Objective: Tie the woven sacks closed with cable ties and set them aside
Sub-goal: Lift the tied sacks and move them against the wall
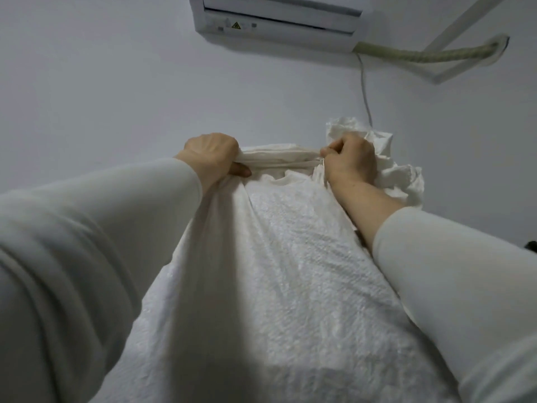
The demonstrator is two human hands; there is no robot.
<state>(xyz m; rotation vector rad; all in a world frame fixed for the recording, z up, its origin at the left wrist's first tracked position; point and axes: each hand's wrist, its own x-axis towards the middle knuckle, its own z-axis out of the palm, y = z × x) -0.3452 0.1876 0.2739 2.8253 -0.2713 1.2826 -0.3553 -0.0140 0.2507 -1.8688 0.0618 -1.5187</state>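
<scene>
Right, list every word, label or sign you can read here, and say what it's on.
No readable words or numbers anywhere.
Air conditioner: a yellow triangle warning sticker, its symbol too small to read.
Grey marks beside the sticker: too blurred to read.
Sack: no print visible.

Plain pale wall [101,82]; high above the fingers [331,151] hangs a white air conditioner [279,21], its wrapped hose [421,55] running right, a thin cable [365,91] dropping.
</scene>
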